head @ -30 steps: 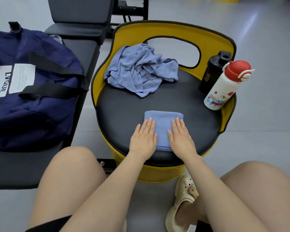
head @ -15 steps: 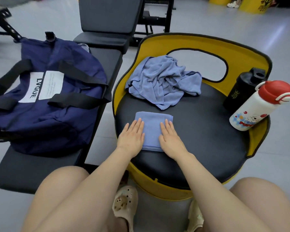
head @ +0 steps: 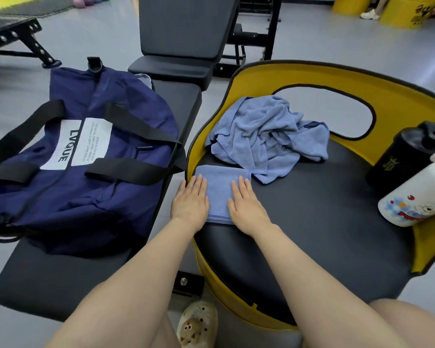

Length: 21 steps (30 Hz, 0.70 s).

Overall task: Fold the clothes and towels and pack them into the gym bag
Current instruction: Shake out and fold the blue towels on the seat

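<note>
Here, nearest the person, both hands lie flat with straight fingers on a small folded towel (head: 219,194) at the left edge of a round black seat (head: 312,222) with a yellow back. The left hand (head: 190,200) presses the towel's left side, its outer edge overhanging the seat rim; the right hand (head: 245,205) presses the right side. Neither grip is curled round anything, so the towel is only pinned, not held.

The towel looks soft, light and limp. Lifted by one corner it would likely fall open, so the safer hold, as I judge it, is to slide the fingers under both short sides, or pinch the stacked layers together at the folded edge, and carry it flat.

Just beyond, touching the towel's far right corner, a crumpled blue garment (head: 266,139) lies unfolded. It too seems floppy and will need spreading out first.

To the left, on the black bench (head: 48,277), the navy gym bag (head: 86,156) lies with its straps across the top; I cannot tell whether it is unzipped. At the seat's far right stand a white bottle (head: 417,197) and a black shaker (head: 407,151).
</note>
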{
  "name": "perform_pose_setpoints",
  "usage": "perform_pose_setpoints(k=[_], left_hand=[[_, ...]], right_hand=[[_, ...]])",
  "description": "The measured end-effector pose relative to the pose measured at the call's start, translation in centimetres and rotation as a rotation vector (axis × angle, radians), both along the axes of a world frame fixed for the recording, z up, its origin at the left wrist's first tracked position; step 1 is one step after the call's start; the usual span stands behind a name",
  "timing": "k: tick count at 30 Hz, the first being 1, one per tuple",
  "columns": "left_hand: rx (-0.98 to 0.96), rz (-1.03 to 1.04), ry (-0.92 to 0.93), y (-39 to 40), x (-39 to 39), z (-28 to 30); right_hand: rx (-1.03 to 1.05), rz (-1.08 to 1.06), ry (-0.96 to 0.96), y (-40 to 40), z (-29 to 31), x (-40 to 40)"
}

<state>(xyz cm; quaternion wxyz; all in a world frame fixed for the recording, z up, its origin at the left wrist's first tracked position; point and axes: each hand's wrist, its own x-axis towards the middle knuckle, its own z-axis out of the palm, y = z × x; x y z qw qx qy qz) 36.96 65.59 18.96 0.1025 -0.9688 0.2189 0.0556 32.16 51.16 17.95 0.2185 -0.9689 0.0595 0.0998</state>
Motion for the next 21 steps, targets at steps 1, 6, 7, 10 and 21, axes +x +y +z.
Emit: perform_pose_setpoints(k=[1, 6, 7, 10, 21], left_hand=[[0.011, 0.004, -0.002, 0.2, 0.4, 0.1], [0.07, 0.009, 0.01, 0.9, 2.1, 0.9], [0.071, 0.009, 0.018, 0.9, 2.2, 1.0], [0.046, 0.023, 0.045, 0.4, 2.2, 1.3], [-0.149, -0.029, 0.1, -3.3, 4.2, 3.1]], right_hand=[[-0.002, 0.002, -0.002, 0.2, 0.0, 0.4], [-0.01, 0.016, 0.008, 1.1, 0.2, 2.0], [-0.005, 0.016, 0.013, 1.0, 0.3, 2.1], [0.009, 0.019, 0.009, 0.5, 0.6, 2.1], [-0.061, -0.085, -0.153, -5.3, 3.4, 2.6]])
